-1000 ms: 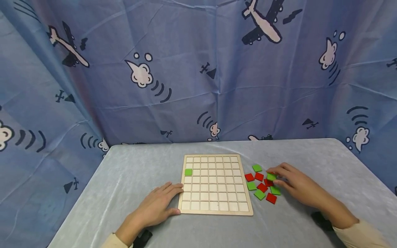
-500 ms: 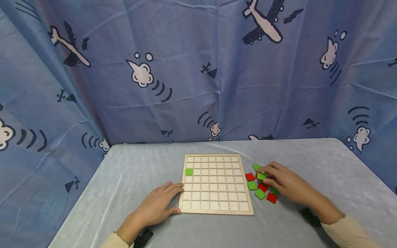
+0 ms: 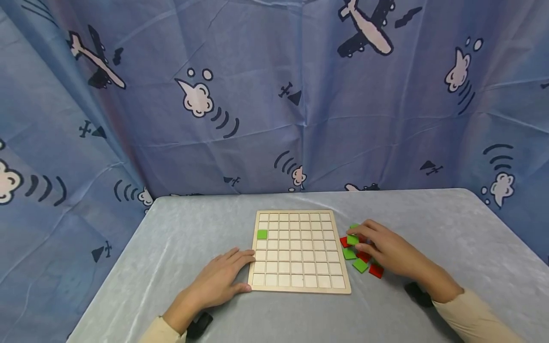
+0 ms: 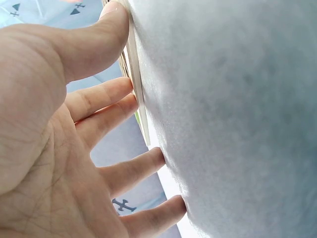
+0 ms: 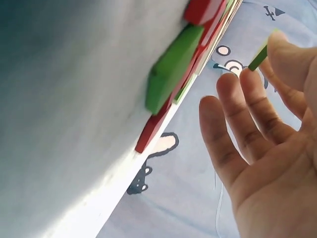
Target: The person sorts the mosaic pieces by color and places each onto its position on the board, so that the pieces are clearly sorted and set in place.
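Note:
My right hand pinches a green square tile between thumb and fingers, above the loose tiles. In the right wrist view the held tile is raised off the table while the other fingers stay extended. A wooden grid board lies flat in the middle of the table, and one green tile sits in its leftmost column, third row from the back. My left hand rests at the board's left edge, fingers straight; its thumb and nearer fingertips touch the edge in the left wrist view.
Loose red and green tiles lie right of the board, among them a red tile and a green tile; some are hidden under my right hand. A pale cloth covers the table. Behind it hangs a blue patterned curtain.
My right hand has carried the green tile left over the pile, closer to the board. My left hand stays at the board's left edge. The head view has shifted slightly.

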`<state>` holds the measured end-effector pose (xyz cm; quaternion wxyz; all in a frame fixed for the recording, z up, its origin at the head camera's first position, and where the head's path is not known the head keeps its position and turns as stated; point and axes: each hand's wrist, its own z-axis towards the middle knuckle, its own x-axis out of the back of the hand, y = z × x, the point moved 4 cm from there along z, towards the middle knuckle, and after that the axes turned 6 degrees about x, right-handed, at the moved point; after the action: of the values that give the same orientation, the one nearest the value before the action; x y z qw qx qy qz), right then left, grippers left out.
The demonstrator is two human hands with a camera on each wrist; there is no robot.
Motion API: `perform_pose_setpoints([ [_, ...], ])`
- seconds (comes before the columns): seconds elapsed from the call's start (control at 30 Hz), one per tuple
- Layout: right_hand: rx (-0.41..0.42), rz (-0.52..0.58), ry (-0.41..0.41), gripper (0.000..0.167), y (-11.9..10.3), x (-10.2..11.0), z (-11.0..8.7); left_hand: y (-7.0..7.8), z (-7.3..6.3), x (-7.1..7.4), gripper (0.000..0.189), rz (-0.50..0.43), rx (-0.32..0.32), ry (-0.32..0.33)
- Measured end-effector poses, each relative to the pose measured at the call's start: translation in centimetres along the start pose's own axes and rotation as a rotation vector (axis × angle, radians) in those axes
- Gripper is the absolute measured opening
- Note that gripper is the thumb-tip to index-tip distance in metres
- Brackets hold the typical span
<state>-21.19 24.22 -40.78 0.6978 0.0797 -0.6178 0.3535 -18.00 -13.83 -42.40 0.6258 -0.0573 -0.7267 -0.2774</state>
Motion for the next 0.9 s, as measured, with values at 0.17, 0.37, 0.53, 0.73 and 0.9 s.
perform_pose_setpoints([
  [0.17, -0.010, 0.007, -0.010, 0.031, -0.4, -0.1, 0.6, 0.0, 0.0, 0.1, 0.063, -0.001, -0.002, 0.002],
  [0.37, 0.001, 0.021, -0.015, 0.031, -0.9, -0.4, 1.4, 0.0, 0.0, 0.0, 0.063, 0.000, 0.005, -0.005],
  [0.53, 0.004, 0.025, -0.017, 0.031, -1.3, -0.9, 1.9, 0.0, 0.0, -0.1, 0.063, 0.012, 0.007, -0.004],
  [0.73, 0.030, -0.002, -0.016, 0.033, -2.0, -1.5, 2.4, 0.1, 0.0, -0.1, 0.063, 0.021, 0.009, -0.001],
  [0.9, 0.051, -0.006, -0.013, 0.034, -2.5, -1.5, 2.9, 0.1, 0.0, -0.1, 0.063, 0.026, 0.011, 0.002],
])
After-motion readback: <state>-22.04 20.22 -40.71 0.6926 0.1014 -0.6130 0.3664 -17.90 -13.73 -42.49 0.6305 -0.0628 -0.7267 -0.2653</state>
